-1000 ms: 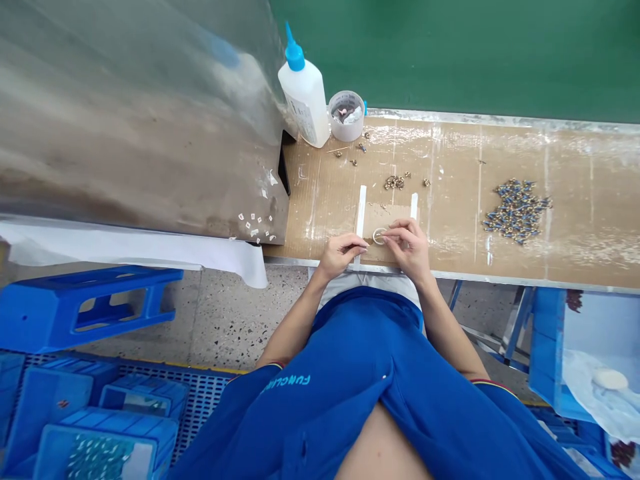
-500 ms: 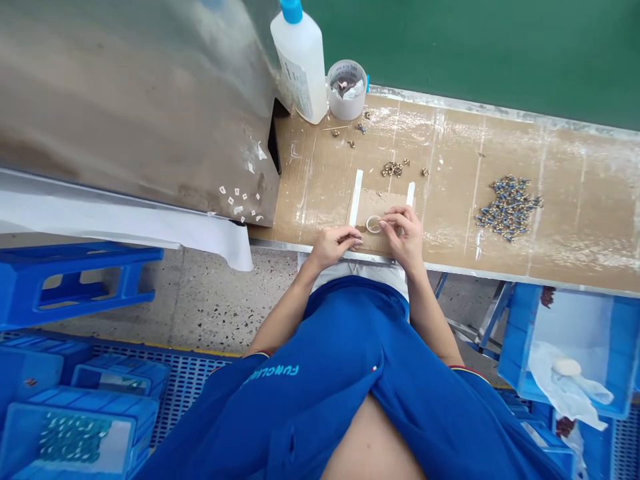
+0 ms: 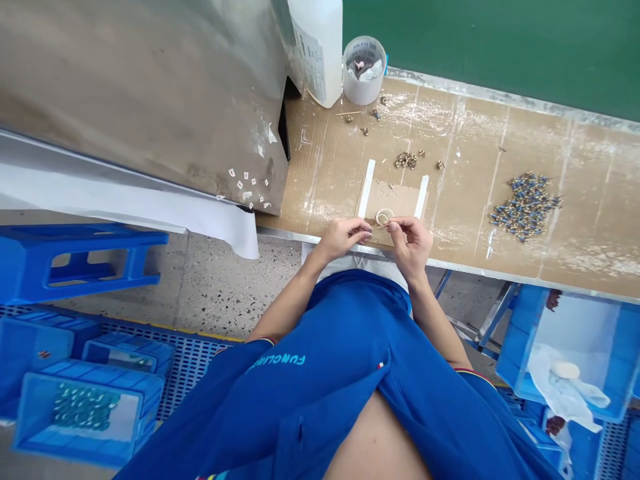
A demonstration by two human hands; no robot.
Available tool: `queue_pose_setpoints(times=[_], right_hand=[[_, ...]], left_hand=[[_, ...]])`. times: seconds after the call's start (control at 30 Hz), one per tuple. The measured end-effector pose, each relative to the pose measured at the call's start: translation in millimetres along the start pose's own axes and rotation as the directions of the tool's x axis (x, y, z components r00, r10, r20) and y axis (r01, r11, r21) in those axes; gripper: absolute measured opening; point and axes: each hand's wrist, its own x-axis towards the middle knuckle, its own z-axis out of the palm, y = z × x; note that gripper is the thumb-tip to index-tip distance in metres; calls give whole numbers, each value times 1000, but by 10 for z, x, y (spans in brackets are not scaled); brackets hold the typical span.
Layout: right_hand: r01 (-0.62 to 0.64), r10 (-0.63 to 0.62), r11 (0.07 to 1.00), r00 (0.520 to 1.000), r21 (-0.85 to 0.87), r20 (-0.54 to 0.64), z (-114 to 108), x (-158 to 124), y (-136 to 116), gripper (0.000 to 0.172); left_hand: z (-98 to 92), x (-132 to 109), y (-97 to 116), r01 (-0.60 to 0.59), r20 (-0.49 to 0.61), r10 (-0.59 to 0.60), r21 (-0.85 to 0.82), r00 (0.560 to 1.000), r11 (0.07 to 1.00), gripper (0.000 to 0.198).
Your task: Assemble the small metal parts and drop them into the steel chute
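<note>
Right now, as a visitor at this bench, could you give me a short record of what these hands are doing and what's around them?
Surface: cardboard-topped workbench
Left hand: fingers pinched together beside the ring; anything held is too small to tell
Right hand: seems to pinch a thin pale stick
Ring: pale ring, just beyond the fingertips
Nearby: heap of small blue-and-brass parts; white plastic bottle
</note>
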Motion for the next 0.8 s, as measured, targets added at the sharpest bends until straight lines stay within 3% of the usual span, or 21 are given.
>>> queue_pose_setpoints(times=[0.8], right_hand=[[108, -105, 992, 993, -68, 46, 47, -9, 27, 26]], left_hand=[[4, -7, 1, -39, 17, 38, 43, 999, 998, 13]])
